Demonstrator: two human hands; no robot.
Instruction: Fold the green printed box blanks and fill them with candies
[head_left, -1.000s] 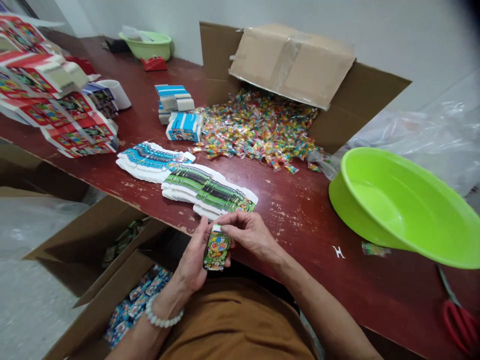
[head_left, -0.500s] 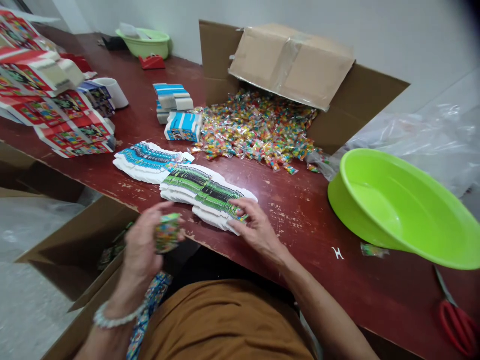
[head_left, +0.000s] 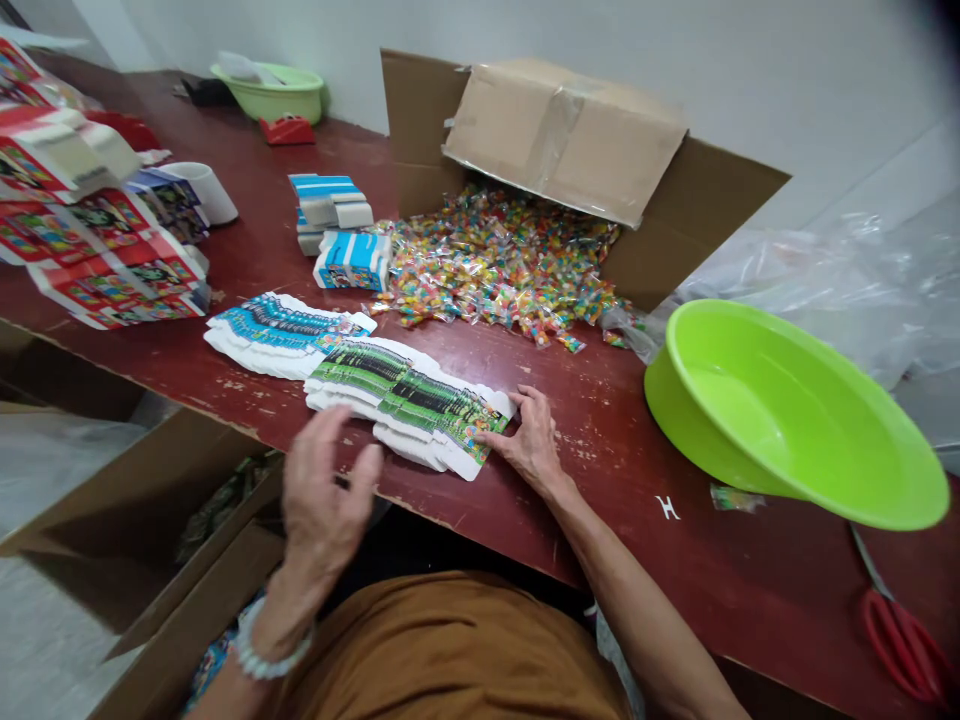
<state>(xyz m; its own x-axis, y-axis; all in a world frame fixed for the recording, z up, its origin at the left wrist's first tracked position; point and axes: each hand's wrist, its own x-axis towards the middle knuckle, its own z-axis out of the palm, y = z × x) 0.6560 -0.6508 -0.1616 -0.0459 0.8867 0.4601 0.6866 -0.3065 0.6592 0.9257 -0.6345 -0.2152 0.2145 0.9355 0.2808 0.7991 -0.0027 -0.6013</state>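
Note:
Flat, unfolded green printed cartons (head_left: 405,390) lie in an overlapping fan near the table's front edge. At the fan's right end, my right hand (head_left: 531,440) grips the outermost carton between the thumb on its printed face and the fingers at its far edge. My left hand (head_left: 326,495) hovers at the table's front edge, left of the fan, its thumb and fingers apart with nothing between them. A second fan of flat blue cartons (head_left: 281,335) adjoins the green one on the left.
Wrapped candies (head_left: 495,270) spill from a cardboard box (head_left: 562,130) at the back. A green basin (head_left: 787,420) and red-handled scissors (head_left: 900,640) are at right. Bundled red cartons (head_left: 120,270) and blue cartons (head_left: 352,260) stand at left. Below the edge is an open cardboard box (head_left: 105,540).
The small green printed box has gone from my left hand, which has opened. My right hand has moved slightly right, and the end carton now sticks out from the fan.

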